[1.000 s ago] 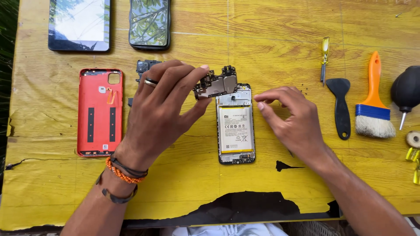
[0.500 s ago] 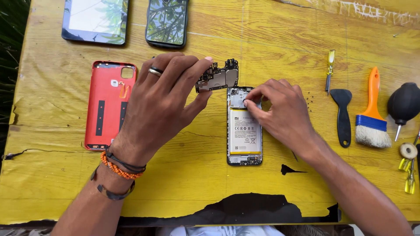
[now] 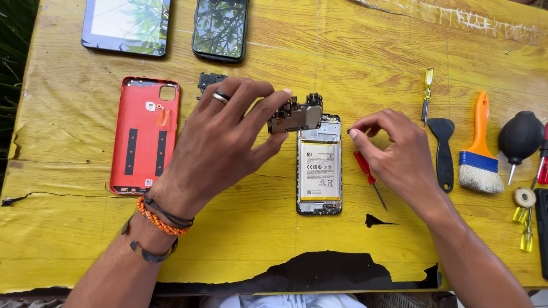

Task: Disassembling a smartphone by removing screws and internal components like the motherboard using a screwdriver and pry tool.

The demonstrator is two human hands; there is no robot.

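Counter (image 3: 68, 239) of yellow-painted wood, worn and cracked at the near edge. Far left, top: flat tablet with reflective screen (image 3: 126, 25); beside it a dark smartphone, screen up (image 3: 221, 28). Below these, a red plastic phone back cover (image 3: 145, 136) lies inside-up.

Left hand (image 3: 222, 137), ring on one finger, beaded and cord bracelets at the wrist: grip pinched narrow on a small dark phone circuit board (image 3: 295, 116), held raised just above the top end of the opened phone body with white battery (image 3: 319, 165). That body lies flat on the counter between the two hands.

Right hand (image 3: 394, 154): fingertips pinched together just right of the phone's top; whether they hold anything, cannot tell. Red-handled screwdriver (image 3: 368, 177) lies under this hand.

Further right: small yellow screwdriver (image 3: 427, 91), black plastic pry spatula (image 3: 443, 151), orange-handled brush (image 3: 479, 148), black rubber air blower (image 3: 519, 140).
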